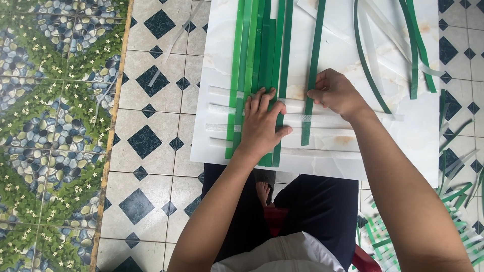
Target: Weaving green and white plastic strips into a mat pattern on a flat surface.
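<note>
Nearest the lens, white shirt hem and dark trousers, bare foot peeping between the knees. Further out, left hand flat, fingers spread, pressing the packed green strips down on the white board. Right hand curled, fingertips pinched on a single green strip lying just right of the packed bunch, apart from it. Clear strips crossing sideways under and over the green ones. Loose green strips curving at the board's far right; scraps on the tiled floor beside.
</note>
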